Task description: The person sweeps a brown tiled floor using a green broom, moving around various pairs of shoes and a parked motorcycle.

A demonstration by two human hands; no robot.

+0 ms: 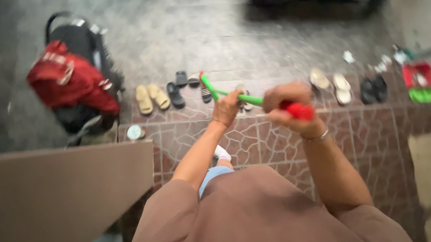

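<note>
Stick (233,94), bright green, red-ended

roughly ten sandals (159,96), one green stick (233,95), one red bag (70,79), one tin (134,132).

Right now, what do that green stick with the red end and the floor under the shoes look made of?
The stick looks like plastic: bright, even green with a red grip, though blur hides its finish. The floor looks like glazed tile with a brown cracked-stone pattern and straight joint lines.
</note>
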